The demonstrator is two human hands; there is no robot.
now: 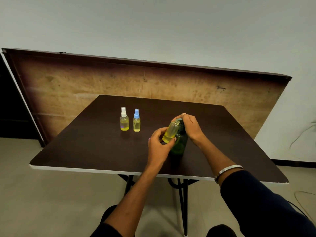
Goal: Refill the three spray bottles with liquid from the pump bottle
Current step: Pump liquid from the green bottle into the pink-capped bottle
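Observation:
My left hand [159, 144] holds an uncapped small spray bottle [170, 132] of yellow liquid, tilted with its open mouth up against the nozzle of the green pump bottle [179, 142]. My right hand [189, 126] rests on top of the pump head, covering it. The green bottle stands on the dark table [95, 144]. Two capped spray bottles stand side by side further left: one with a white cap [124, 119] and one with a blue cap [136, 120], both holding yellow liquid. The third bottle's cap is not visible.
A large wooden board [85, 89] leans against the wall behind the table. The table's white front edge [102, 171] runs below my forearms, with black folding legs underneath. Cables lie on the floor at the right.

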